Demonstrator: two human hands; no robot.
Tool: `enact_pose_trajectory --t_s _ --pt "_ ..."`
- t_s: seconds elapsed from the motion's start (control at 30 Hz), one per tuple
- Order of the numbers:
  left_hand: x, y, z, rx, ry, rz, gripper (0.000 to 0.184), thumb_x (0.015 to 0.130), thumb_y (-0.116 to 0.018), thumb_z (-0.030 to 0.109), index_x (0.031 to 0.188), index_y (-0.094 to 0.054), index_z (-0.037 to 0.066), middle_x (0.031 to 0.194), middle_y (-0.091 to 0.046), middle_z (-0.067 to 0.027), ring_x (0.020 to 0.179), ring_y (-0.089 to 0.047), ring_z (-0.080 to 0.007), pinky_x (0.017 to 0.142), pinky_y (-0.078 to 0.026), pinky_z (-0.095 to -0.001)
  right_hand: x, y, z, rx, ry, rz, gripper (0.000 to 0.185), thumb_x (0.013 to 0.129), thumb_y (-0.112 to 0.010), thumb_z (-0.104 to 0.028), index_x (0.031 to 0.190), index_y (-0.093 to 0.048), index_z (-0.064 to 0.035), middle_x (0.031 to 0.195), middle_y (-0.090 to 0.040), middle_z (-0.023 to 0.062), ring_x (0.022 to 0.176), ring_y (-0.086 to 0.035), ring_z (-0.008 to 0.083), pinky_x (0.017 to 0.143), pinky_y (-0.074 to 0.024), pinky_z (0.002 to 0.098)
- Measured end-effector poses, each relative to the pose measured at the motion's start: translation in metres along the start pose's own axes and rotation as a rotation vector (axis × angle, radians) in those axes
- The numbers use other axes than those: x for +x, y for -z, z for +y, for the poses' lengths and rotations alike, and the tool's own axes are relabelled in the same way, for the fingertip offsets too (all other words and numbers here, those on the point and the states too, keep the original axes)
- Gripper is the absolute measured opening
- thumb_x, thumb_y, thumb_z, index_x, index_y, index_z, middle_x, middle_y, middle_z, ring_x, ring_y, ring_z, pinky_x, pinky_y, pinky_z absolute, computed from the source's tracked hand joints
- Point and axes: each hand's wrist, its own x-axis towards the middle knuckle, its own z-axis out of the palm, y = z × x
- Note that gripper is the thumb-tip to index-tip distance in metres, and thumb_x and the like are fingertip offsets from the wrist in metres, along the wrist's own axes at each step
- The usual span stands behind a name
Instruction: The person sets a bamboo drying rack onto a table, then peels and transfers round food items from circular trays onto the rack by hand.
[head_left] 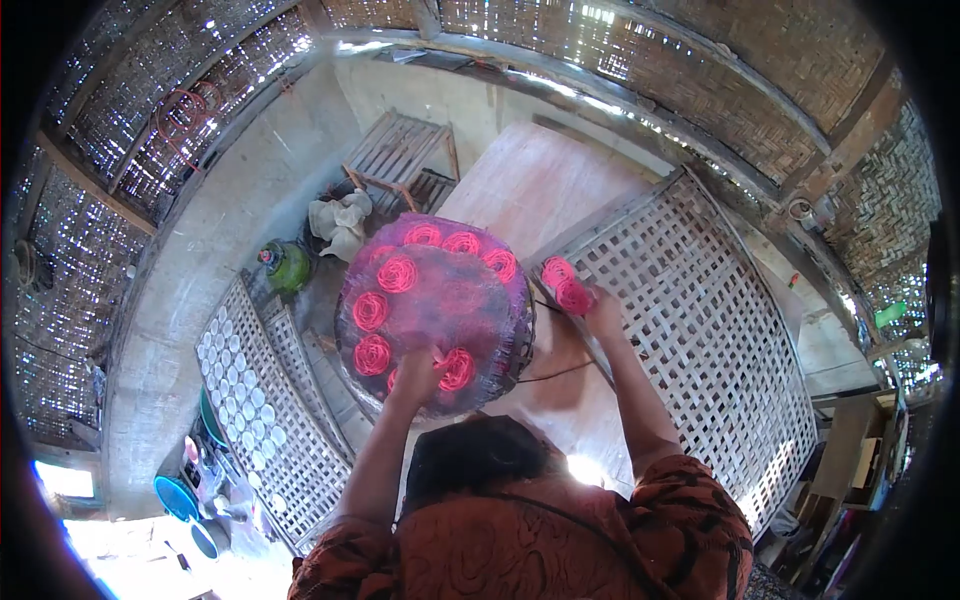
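Woven tan bamboo walls (pixel 800 75) around; right hand (pixel 604 312) grips round bright-pink stranded coils (pixel 572 295), left hand (pixel 415 378) at round purple-lined tray (pixel 435 312), grip unclear; best keep coils flat.

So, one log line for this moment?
left hand: over round purplish surface, beside pink lacy disc | right hand: holding pink lacy discs beside woven rack
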Motion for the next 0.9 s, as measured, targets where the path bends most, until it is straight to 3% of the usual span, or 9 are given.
enact_pose_trajectory --t_s 0.13,0.2,0.27,0.4,0.47,0.63,0.77,0.83,0.9 --pt "-0.001 -0.006 0.004 -0.073 -0.083 0.105 0.026 0.078 -0.063 0.018 0.095 -0.057 0.0 0.086 -0.063 -0.0223 0.084 -0.061 -0.0402 0.073 -0.047 -0.0462 -0.018 -0.004 -0.036 -0.017 0.164 -0.045 0.022 0.082 -0.058 -0.007 0.1 -0.061 0.0038 0.091 -0.065 0.0204 0.074 -0.064 0.0315 0.068 -0.0516 0.0369" --pt "0.002 -0.004 0.017 -0.123 -0.089 0.159 0.025 0.078 -0.062 0.018 0.095 -0.055 0.0 0.084 -0.062 -0.0223 0.083 -0.061 -0.0405 0.072 -0.047 -0.0466 -0.038 -0.017 -0.064 1.012 -0.397 -0.605 0.024 0.088 -0.058 -0.017 0.101 -0.06 0.0033 0.095 -0.065 0.0182 0.08 -0.065 0.0284 0.072 -0.0521 0.0385" --pt "0.007 -0.005 0.034 0.009 -0.169 0.116 0.022 0.079 -0.06 0.014 0.095 -0.054 0.001 0.081 -0.062 -0.021 0.084 -0.062 -0.0385 0.07 -0.047 -0.0444 -0.035 0.024 -0.149 1.16 -0.936 -0.862 0.03 0.091 -0.055 -0.021 0.107 -0.056 0.0039 0.099 -0.064 0.0133 0.088 -0.064 0.0271 0.077 -0.052 0.0403" --pt "0.003 0.004 0.075 -0.356 -0.199 -0.098 0.025 0.076 -0.07 0.021 0.09 -0.058 0.005 0.083 -0.063 -0.0124 0.077 -0.063 -0.0239 0.068 -0.049 -0.0349 -0.046 0.02 -0.178 1.571 -1.153 -1.103 0.034 0.089 -0.059 -0.026 0.107 -0.058 0.0021 0.097 -0.064 0.0115 0.081 -0.064 0.0229 0.074 -0.0521 0.0346" --pt "0.021 0.033 0.089 -0.47 -0.219 -0.073 0.029 0.075 -0.072 0.021 0.096 -0.059 0.006 0.085 -0.064 -0.0098 0.08 -0.064 -0.0185 0.071 -0.05 -0.0322 -0.055 0.013 -0.165 1.459 -0.988 -0.761 0.035 0.088 -0.062 -0.024 0.108 -0.058 0.0031 0.098 -0.064 0.0105 0.082 -0.064 0.0217 0.074 -0.0517 0.033" --pt "0.117 0.06 -0.039 0.28 0.061 0.502 0.046 0.077 -0.066 0.022 0.117 -0.054 0.001 0.097 -0.063 -0.0219 0.093 -0.062 -0.0352 0.081 -0.049 -0.0434 -0.031 0.039 -0.045 0.461 -0.307 -0.335 0.022 0.084 -0.059 -0.008 0.105 -0.063 -0.0033 0.09 -0.065 0.0037 0.078 -0.061 0.0159 0.07 -0.0493 0.0288" --pt "0.139 0.065 -0.072 0.261 0.054 0.543 0.044 0.077 -0.063 0.023 0.113 -0.056 0.0 0.097 -0.063 -0.0241 0.091 -0.061 -0.0394 0.079 -0.048 -0.0472 -0.016 0.049 -0.001 0.313 -0.341 -0.118 0.016 0.081 -0.057 -0.005 0.094 -0.066 -0.0014 0.081 -0.064 0.0022 0.07 -0.058 0.0124 0.062 -0.0485 0.0287" --pt "0.14 0.071 -0.063 0.208 0.069 0.478 0.045 0.077 -0.06 0.019 0.116 -0.053 -0.001 0.097 -0.061 -0.0263 0.094 -0.06 -0.0389 0.08 -0.047 -0.0476 -0.021 0.039 0.01 0.885 -0.638 -0.094 0.022 0.079 -0.061 -0.009 0.099 -0.065 -0.0006 0.078 -0.065 0.0055 0.07 -0.058 0.0093 0.061 -0.0461 0.0248" --pt "0.139 0.073 -0.057 0.159 0.092 0.414 0.046 0.077 -0.058 0.016 0.119 -0.05 -0.001 0.097 -0.059 -0.0284 0.098 -0.059 -0.0385 0.081 -0.046 -0.0479 -0.032 0.032 0.019 0.769 -0.642 -0.161 0.024 0.079 -0.061 -0.01 0.1 -0.065 0.0008 0.079 -0.066 0.009 0.071 -0.061 0.0125 0.061 -0.047 0.0268"
